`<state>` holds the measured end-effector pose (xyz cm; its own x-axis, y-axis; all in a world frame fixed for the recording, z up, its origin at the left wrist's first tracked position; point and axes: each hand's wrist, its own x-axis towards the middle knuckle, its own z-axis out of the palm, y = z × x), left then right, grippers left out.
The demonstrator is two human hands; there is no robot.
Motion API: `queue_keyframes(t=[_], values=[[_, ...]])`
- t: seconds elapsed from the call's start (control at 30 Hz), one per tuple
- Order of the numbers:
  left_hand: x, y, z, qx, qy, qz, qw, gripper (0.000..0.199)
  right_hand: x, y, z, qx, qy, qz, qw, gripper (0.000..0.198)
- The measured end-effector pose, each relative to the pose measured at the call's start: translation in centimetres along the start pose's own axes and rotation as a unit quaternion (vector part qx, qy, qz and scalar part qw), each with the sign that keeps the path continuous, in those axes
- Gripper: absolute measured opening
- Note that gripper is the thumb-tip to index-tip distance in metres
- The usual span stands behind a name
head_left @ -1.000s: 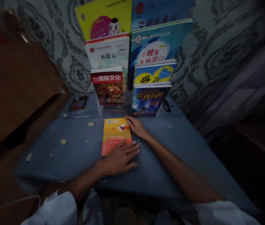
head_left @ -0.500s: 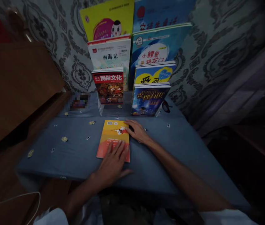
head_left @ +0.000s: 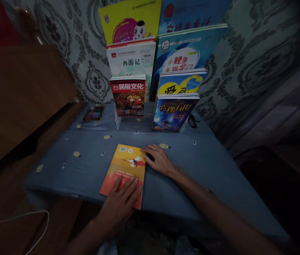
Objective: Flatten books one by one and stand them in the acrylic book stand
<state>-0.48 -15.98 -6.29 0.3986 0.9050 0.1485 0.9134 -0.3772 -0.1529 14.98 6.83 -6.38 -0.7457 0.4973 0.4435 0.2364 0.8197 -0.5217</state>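
An orange-and-yellow paperback book (head_left: 125, 166) lies closed on the cloth-covered table, slightly turned, its barcode at the far end. My left hand (head_left: 120, 196) rests flat on its near red part, fingers spread. At the far right corner, my right hand (head_left: 158, 160) has its bent fingers and thumb on the book's edge. The undersides of the right fingertips are hidden. The near end of the book reaches close to the table's front edge.
Behind stands a clear rack (head_left: 136, 124) with several upright books, among them a red one (head_left: 128, 99) and a dark blue one (head_left: 175, 113). Dark glasses (head_left: 193, 121) lie right of it. A blurred-out item (head_left: 93, 113) is at back left. A white cable (head_left: 47, 219) hangs left.
The book has slid toward me and turned a little, its near end swinging left. My left hand has moved nearer with it; my right hand stays at the far right corner.
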Motion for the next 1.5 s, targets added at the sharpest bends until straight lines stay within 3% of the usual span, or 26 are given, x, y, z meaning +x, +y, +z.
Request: queue_keyframes(t=[0.23,0.43,0.7,1.03,1.27,1.4,1.5], values=[[-0.1,0.4,-0.3,0.008,0.053,-0.010,0.999,0.053,-0.1,-0.5,0.1,0.004,0.004,-0.005,1.000,0.033],[0.4,0.8,-0.5,-0.023,0.032,-0.026,0.999,0.071,0.0,-0.6,0.4,0.017,0.017,0.011,1.000,0.032],[2.6,0.4,-0.3,-0.059,0.037,-0.022,0.997,0.065,0.7,1.1,0.1,0.032,0.030,0.038,0.998,0.032],[8.2,-3.7,0.3,-0.115,0.017,-0.008,0.993,0.058,2.2,5.5,1.0,0.009,0.084,0.087,0.993,0.029],[11.2,-4.7,0.7,-0.150,0.016,-0.030,0.988,0.057,3.0,6.2,1.5,0.001,0.082,0.092,0.992,0.035],[12.1,-8.2,1.4,-0.227,0.054,-0.045,0.971,0.046,2.8,5.8,1.6,0.001,0.084,0.100,0.991,0.035],[12.8,-12.3,2.4,-0.229,0.095,-0.150,0.957,0.040,2.8,5.3,1.5,0.001,0.101,0.111,0.989,0.035]])
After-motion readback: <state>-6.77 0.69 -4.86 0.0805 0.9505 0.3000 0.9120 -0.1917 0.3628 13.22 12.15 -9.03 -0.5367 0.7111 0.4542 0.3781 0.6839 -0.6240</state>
